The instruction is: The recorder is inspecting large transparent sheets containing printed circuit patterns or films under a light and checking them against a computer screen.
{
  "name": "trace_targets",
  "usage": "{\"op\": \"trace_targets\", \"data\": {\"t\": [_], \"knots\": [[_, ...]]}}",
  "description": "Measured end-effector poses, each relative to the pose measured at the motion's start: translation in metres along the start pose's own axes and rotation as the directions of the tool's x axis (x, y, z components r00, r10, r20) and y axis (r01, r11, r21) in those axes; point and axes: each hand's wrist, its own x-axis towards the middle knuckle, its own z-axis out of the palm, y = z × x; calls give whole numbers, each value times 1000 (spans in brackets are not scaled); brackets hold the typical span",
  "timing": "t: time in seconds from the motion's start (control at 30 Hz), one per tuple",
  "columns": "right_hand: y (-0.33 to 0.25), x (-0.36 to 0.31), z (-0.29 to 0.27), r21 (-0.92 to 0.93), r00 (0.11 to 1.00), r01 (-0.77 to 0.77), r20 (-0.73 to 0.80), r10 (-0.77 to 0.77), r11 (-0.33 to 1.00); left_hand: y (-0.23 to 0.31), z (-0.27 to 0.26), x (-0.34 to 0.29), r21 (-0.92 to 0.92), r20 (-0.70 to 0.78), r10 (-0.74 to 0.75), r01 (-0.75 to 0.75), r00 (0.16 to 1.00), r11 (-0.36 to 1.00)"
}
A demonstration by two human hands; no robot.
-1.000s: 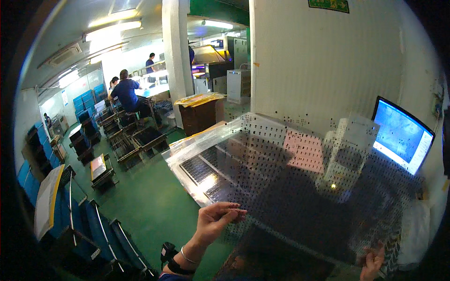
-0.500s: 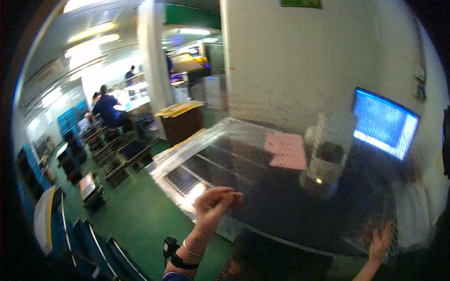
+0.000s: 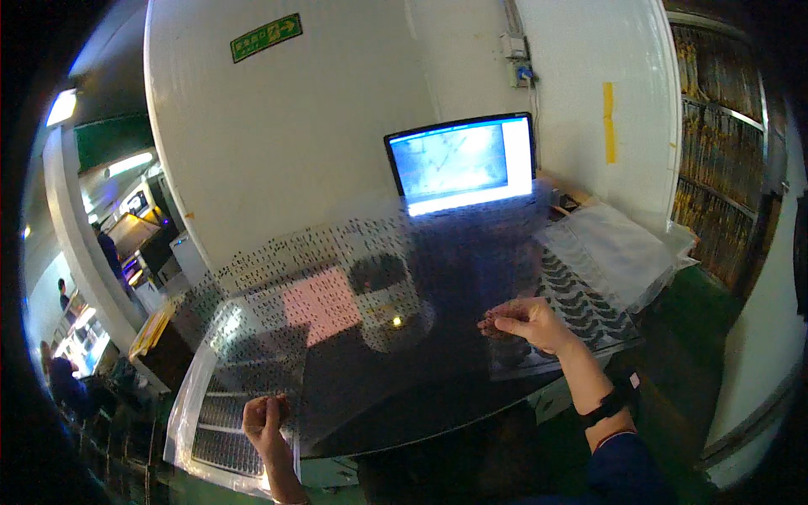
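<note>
The left hand [image 3: 268, 425] and the right hand [image 3: 532, 324] each pinch a clear dotted sheet [image 3: 316, 257] between narrowed fingers, holding it above the dark surface [image 3: 379, 412]. Pink paper [image 3: 318, 305] shows through. Behind is a lit screen [image 3: 459, 160], its print too small to read. On the wall [image 3: 337, 118], a green sign [image 3: 267, 38] bears pale writing and an arrow [image 3: 289, 28].

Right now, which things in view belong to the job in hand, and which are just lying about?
Job in hand:
clear film with dark marks
left hand, pinching it
right hand, pinching it

Apparently just about:
pink paper
lit monitor
pale device
film with curved black marks, right
whitish sheets, right
patterned sheets, left
</note>
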Motion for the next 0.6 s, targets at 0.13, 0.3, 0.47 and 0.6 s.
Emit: {"op": "trace_targets", "data": {"t": [0.13, 0.3, 0.47, 0.6], "knots": [[-3, 2, 4, 10, 1000, 8, -14, -8, 1000, 10, 4, -1, -10, -37, 19, -20, 999, 1000], [-14, 2, 11, -2, 999, 34, -33, -34, 999, 18, -4, 0, 47, -87, 113, -110, 990, 993], [-22, -1, 14, -22, 996, 85, -16, -85, 996, 17, -9, 4, -31, -120, 106, -110, 987, 993], [-28, -3, 14, -33, 996, 90, -14, -90, 995, 13, -15, 5, -22, -133, 121, -125, 984, 992]]}}
